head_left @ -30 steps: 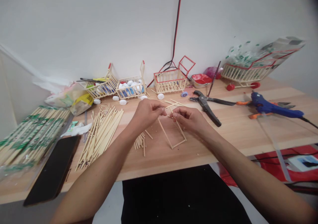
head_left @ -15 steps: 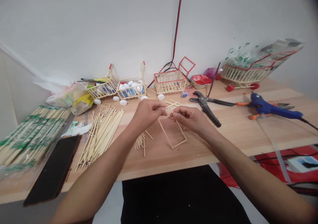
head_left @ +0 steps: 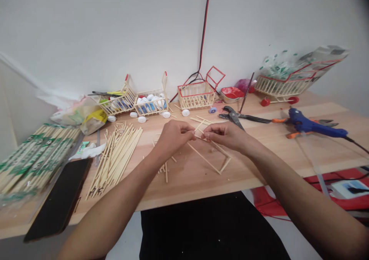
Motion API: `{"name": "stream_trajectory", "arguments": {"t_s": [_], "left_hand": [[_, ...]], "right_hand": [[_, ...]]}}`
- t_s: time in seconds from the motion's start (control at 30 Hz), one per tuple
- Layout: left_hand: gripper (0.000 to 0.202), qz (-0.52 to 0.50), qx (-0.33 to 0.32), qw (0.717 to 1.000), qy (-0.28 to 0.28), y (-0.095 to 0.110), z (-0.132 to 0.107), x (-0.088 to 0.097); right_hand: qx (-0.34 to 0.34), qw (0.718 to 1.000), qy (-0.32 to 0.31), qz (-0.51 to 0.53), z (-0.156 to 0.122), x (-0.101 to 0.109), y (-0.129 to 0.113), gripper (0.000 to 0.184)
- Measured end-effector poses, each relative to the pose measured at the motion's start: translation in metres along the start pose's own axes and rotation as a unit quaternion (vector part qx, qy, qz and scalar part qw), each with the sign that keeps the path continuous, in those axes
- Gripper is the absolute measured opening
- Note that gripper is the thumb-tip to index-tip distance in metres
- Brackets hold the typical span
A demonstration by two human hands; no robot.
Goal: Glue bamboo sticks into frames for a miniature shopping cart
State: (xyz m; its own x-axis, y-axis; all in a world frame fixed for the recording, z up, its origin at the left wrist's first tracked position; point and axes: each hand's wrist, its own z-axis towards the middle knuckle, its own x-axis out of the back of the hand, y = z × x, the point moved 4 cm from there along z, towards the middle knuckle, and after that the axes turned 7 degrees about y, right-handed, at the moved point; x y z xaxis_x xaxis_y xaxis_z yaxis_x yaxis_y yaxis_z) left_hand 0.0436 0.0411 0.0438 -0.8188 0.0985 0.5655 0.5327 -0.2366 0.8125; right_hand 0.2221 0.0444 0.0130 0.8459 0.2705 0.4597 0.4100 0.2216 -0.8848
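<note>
Both hands are in front of me above the table, holding a thin rectangular wooden stick frame (head_left: 204, 158). My left hand (head_left: 176, 136) pinches its upper left end between thumb and fingertips. Close by, my right hand (head_left: 226, 135) is closed on the upper right part of the frame, fingers bent. A short stick end (head_left: 200, 126) pokes up between the two hands; whether it belongs to the frame I cannot tell. The frame's far end slants down to the right. Short cut sticks (head_left: 166, 171) lie below my left wrist.
Long loose sticks (head_left: 121, 156), a black phone-like slab (head_left: 59, 200) and packaged chopsticks (head_left: 37, 156) lie left. Small stick carts (head_left: 197, 95) line the wall beside a red paint dish (head_left: 232, 94). Pliers-like cutters (head_left: 234, 117) and a blue glue gun (head_left: 314, 127) are at right.
The frame has swung so its lower end points further right. Both hands stay close together and keep their hold, with the right fingers shifted slightly.
</note>
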Motion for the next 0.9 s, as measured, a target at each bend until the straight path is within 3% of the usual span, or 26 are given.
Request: {"name": "stream_trajectory", "arguments": {"t_s": [0.17,0.4,0.63,0.9], "left_hand": [[0.021,0.062,-0.015,0.998,-0.013,0.0,-0.001,-0.002],[0.023,0.181,-0.105,0.977,-0.038,0.004,-0.006,-0.003],[0.019,0.23,-0.086,0.965,-0.088,0.001,-0.009,-0.007],[0.014,0.22,-0.092,0.965,-0.105,-0.012,-0.007,-0.013]], "right_hand": [[-0.009,1.0,-0.009,-0.02,0.001,0.0,0.01,0.024],[-0.004,0.996,-0.001,-0.087,0.002,-0.002,0.015,0.021],[0.004,0.986,-0.014,-0.168,0.0,-0.009,0.001,0.017],[0.027,0.977,0.001,-0.213,-0.001,-0.015,-0.004,0.012]]}}
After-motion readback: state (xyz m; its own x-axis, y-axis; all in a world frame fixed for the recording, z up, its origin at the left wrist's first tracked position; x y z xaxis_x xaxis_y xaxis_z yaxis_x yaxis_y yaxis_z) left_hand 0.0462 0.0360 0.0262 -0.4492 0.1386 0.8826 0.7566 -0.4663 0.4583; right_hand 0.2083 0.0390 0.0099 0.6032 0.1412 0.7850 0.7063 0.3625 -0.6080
